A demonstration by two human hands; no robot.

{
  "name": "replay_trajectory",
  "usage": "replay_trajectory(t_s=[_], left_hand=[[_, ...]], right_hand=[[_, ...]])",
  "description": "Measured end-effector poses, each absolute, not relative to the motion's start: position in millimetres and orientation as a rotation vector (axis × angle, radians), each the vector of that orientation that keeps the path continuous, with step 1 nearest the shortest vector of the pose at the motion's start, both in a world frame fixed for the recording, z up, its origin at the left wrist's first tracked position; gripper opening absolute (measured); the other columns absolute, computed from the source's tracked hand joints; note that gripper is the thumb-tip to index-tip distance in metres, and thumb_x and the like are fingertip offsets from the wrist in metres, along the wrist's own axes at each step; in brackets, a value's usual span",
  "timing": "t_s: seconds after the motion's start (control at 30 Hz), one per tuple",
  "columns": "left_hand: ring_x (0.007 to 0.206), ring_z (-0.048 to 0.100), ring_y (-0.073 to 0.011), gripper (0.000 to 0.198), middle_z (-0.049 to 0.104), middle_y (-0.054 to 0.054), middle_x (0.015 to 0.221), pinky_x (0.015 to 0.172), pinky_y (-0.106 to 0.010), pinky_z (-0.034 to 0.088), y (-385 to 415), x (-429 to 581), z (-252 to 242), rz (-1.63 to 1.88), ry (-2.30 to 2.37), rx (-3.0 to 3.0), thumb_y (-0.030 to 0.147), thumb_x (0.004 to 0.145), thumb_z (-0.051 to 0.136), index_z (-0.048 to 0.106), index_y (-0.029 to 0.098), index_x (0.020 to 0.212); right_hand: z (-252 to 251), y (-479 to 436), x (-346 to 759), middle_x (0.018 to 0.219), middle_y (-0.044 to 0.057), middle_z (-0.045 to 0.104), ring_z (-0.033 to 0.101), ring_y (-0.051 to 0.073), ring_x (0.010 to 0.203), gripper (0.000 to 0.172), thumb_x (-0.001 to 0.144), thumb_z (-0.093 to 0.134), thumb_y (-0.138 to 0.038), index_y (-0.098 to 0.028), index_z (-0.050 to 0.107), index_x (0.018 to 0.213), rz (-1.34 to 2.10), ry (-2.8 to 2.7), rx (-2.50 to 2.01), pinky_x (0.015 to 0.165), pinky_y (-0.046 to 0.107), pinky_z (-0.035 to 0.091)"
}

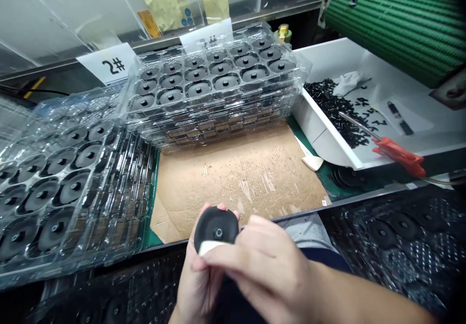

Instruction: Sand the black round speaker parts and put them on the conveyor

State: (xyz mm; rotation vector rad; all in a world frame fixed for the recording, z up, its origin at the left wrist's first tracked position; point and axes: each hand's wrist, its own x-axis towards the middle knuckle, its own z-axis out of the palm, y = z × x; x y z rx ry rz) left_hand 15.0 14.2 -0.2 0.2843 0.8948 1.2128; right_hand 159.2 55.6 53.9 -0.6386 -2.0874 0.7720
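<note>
My left hand point(198, 280) is closed around a round black plastic part point(209, 222) with a small hollow post at its centre, held face up over the table's front edge. My right hand point(269, 261) reaches across from the right, fingers pinched on a small cream-white flat piece point(210, 246). That piece lies against the near rim of the black part; the rest of it is hidden by my fingers. Behind both hands lies a worn cardboard sheet point(225, 178).
Stacked clear trays point(214, 105) of similar black parts stand at the back, with more trays point(73, 207) at left. At right, a white bin point(327, 130) holds small black pieces point(345, 110), a marker point(399, 118) and a red-handled screwdriver point(400, 155). A green conveyor point(404, 23) overhangs it.
</note>
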Motion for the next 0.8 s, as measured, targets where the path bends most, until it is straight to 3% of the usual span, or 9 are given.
replay_trajectory(t_s=[0.1,0.2,0.37,0.5,0.7,0.8], left_hand=[[0.105,0.061,-0.0209,0.043,0.066,0.005,0.112,0.090,-0.027,0.049,18,8,4,1.302,0.793,0.220,0.026,0.068,0.073,0.062,0.038,0.108],[0.102,0.062,-0.0197,0.035,0.068,0.005,0.109,0.087,-0.025,0.051,19,9,8,1.294,0.677,0.164,0.025,0.073,0.068,0.063,0.035,0.106],[0.108,0.059,-0.0243,0.050,0.065,0.000,0.116,0.098,-0.035,0.044,12,13,9,1.283,0.521,0.116,0.042,0.066,0.069,0.060,0.032,0.114],[0.115,0.053,-0.0296,0.055,0.064,-0.003,0.119,0.102,-0.044,0.038,9,4,7,1.238,0.431,0.068,0.055,0.071,0.055,0.057,0.028,0.119],[0.102,0.062,-0.0286,0.052,0.067,-0.003,0.113,0.096,-0.047,0.042,6,-8,11,1.234,0.455,0.068,0.058,0.076,0.048,0.058,0.029,0.117],[0.093,0.065,-0.0280,0.048,0.065,-0.005,0.115,0.090,-0.045,0.047,5,-16,9,1.324,0.700,0.337,0.054,0.077,0.052,0.056,0.032,0.119]], right_hand=[[37,55,183,0.081,0.002,0.065,0.055,0.013,0.067,0.025,0.089,0.044,-0.016,-0.019,0.059,0.109,0.888,-2.059,-0.913,0.064,0.028,0.042],[3,68,198,0.098,0.002,0.066,0.058,0.016,0.084,0.024,0.092,0.043,-0.023,-0.024,0.060,0.109,0.772,-1.869,-1.325,0.073,0.030,0.045],[-63,93,189,0.110,0.009,0.060,0.050,0.029,0.103,0.028,0.086,0.048,-0.025,-0.026,0.063,0.110,0.592,-1.954,-1.511,0.089,0.051,0.036],[-76,88,177,0.134,0.013,0.041,0.032,0.035,0.124,0.037,0.085,0.045,-0.022,-0.022,0.055,0.120,0.521,-1.980,-1.508,0.097,0.059,0.026],[-57,73,169,0.119,0.009,0.054,0.046,0.026,0.115,0.034,0.085,0.042,-0.020,-0.024,0.053,0.118,0.682,-2.074,-1.349,0.096,0.047,0.039],[-55,72,167,0.113,0.008,0.058,0.051,0.025,0.110,0.032,0.086,0.042,-0.019,-0.023,0.055,0.114,0.744,-2.077,-1.353,0.093,0.045,0.042]])
